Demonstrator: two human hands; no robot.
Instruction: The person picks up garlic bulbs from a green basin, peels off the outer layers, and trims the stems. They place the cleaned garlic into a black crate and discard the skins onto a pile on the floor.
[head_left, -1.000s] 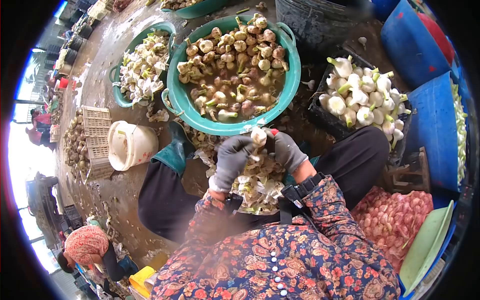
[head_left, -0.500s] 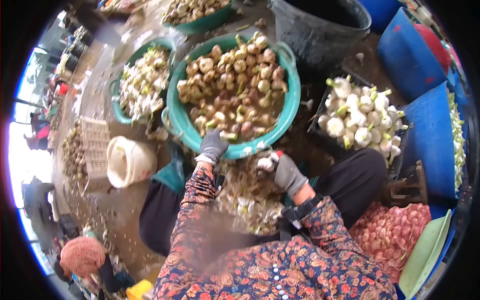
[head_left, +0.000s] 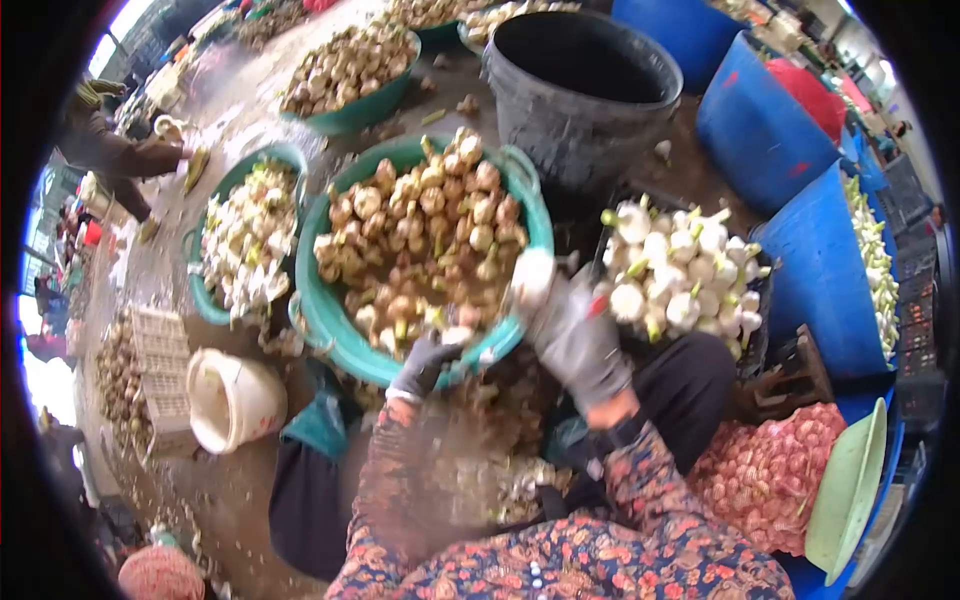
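Note:
My right hand (head_left: 585, 340), in a grey glove and smeared by motion, is at the right edge of the green tub (head_left: 545, 215). A white garlic bulb (head_left: 532, 278) is at its fingers, and a small red piece shows on the glove. My left hand (head_left: 422, 366), also gloved, reaches over the tub's near rim, its fingers closed at a pale garlic bulb (head_left: 458, 336). Brown-skinned garlic bulbs (head_left: 415, 215) fill much of the tub. Right of it, peeled white bulbs with green stem ends (head_left: 685, 265) are heaped in a dark crate.
Garlic trimmings (head_left: 500, 480) lie in front of my body. A white bucket (head_left: 265, 400) stands at left, a black bin (head_left: 580, 130) behind. Blue tubs (head_left: 820, 260) and a pink net sack of garlic (head_left: 775, 475) line the right. A person (head_left: 125, 160) stands far left.
My right hand has gone from over the trimmings out to the tub's right edge, towards the crate, with the white bulb. My left hand stays at the near rim. The view has shifted.

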